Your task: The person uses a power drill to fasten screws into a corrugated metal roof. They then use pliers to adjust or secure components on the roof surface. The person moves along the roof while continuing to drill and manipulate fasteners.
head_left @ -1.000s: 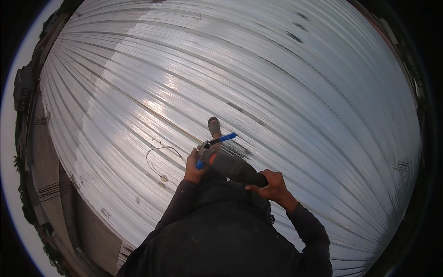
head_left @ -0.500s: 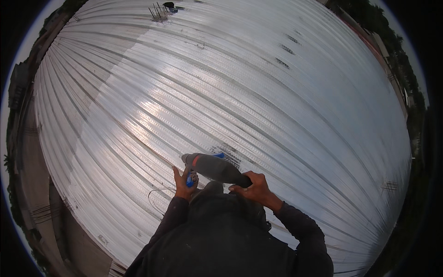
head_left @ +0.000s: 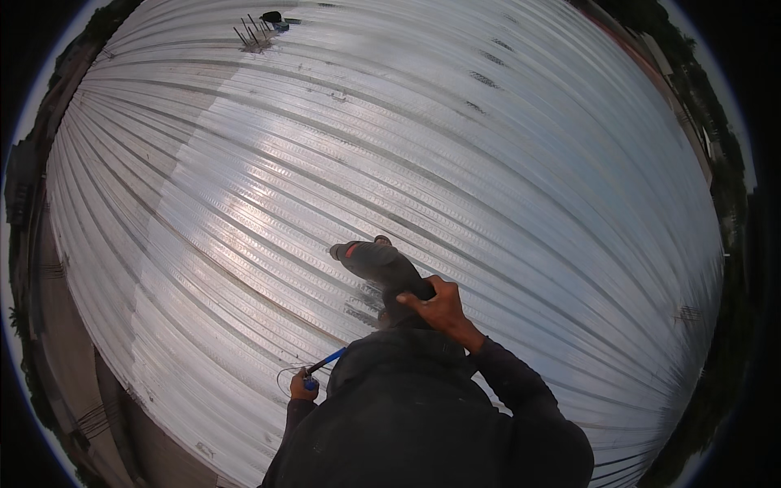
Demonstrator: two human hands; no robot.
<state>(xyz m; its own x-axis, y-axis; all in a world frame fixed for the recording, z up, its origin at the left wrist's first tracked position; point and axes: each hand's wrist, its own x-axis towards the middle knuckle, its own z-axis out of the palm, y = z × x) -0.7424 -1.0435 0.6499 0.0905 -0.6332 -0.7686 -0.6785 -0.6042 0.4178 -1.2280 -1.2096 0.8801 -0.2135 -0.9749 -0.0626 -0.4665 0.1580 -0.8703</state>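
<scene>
Ribbed metal roof (head_left: pixel 488 163): we are standing with open sheeting ahead, edges curving along far left and far right. Power tool (head_left: pixel 370 258): dark body, red band, nose pointing left; we are holding it before the torso, right hand (head_left: pixel 440 306) gripping its rear end, which the fingers are partly hiding. Blue-and-black tool (head_left: pixel 330 359): we are clasping it low at left, left hand (head_left: pixel 302 387) partly covering it. Thin wire loop (head_left: pixel 279 376): running behind that hand, hard to trace.
</scene>
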